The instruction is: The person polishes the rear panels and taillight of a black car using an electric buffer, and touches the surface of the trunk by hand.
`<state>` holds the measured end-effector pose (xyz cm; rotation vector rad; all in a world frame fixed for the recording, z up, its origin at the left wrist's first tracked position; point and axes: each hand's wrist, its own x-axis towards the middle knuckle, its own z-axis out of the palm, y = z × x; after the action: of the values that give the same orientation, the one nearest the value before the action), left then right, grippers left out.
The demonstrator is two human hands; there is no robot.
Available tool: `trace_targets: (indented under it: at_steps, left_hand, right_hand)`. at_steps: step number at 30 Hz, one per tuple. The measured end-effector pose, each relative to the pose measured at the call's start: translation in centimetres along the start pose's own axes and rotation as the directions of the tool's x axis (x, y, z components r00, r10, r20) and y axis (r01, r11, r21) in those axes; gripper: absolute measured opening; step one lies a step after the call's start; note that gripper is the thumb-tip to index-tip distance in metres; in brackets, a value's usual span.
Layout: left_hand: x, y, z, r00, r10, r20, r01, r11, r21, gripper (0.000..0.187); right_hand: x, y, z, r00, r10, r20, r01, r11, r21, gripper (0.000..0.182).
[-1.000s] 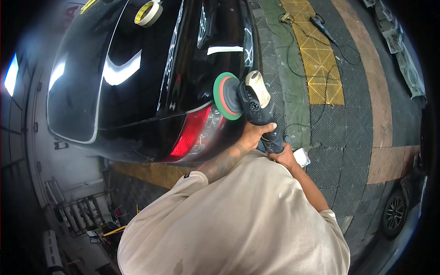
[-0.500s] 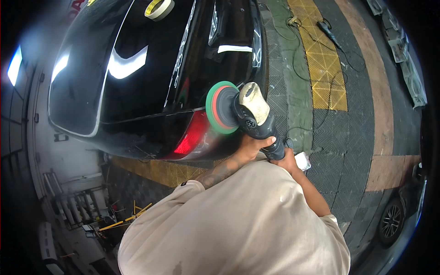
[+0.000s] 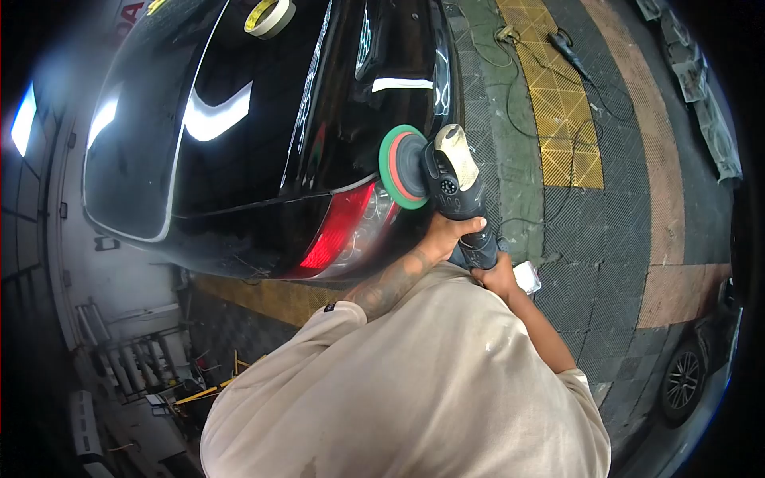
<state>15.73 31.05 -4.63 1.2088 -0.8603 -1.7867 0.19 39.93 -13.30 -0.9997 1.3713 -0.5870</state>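
Observation:
A black polisher with a worn pale cover on its head is held by both my hands. Its round pad, green and red at the rim, faces the black car beside the upper end of the red and clear tail light. Whether the pad touches the paint cannot be made out. My left hand is wrapped round the body, thumb on top. Lower down, my right hand grips the rear end of the handle. A roll of tape lies on the car.
Cables run over the tiled floor at the right, near another dark tool. A white object is beside my right hand. Racks and parts stand lower left; a car wheel shows lower right.
The polisher and both hands have shifted to the right, and the pad has moved up and right, uncovering more of the tail light. Both hands keep their hold.

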Motion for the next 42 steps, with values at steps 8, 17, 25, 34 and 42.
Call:
trace_targets:
  at_steps: [8,17,25,34,42]
  left_hand:
    - [-3.0,0.7,-0.3,0.997,0.08,-0.013,-0.079,0.993,0.093,0.052]
    - [-1.5,0.7,0.4,0.999,0.033,-0.011,-0.033,0.999,0.02,0.053]
    - [1.3,-0.5,-0.2,0.996,-0.088,-0.025,0.089,0.995,0.035,0.052]
    - [-5.1,1.4,-1.0,0.995,0.102,-0.018,-0.099,0.989,0.108,0.054]
    - [-5.1,1.8,-1.2,0.998,0.069,0.004,-0.069,0.99,0.126,0.059]
  right_hand:
    - [0.0,-0.3,-0.6,0.992,-0.092,0.09,0.099,0.993,-0.069,0.038]
    - [-0.3,-0.9,-0.6,0.997,-0.006,0.072,0.008,0.999,-0.034,0.034]
    - [0.4,0.1,-0.1,0.998,0.06,0.015,-0.061,0.998,0.022,0.035]
    - [-1.0,-1.6,0.0,0.989,-0.12,0.086,0.125,0.991,-0.052,0.034]
    - [-0.9,-3.0,-0.3,0.985,-0.164,0.05,0.166,0.985,-0.053,0.037]
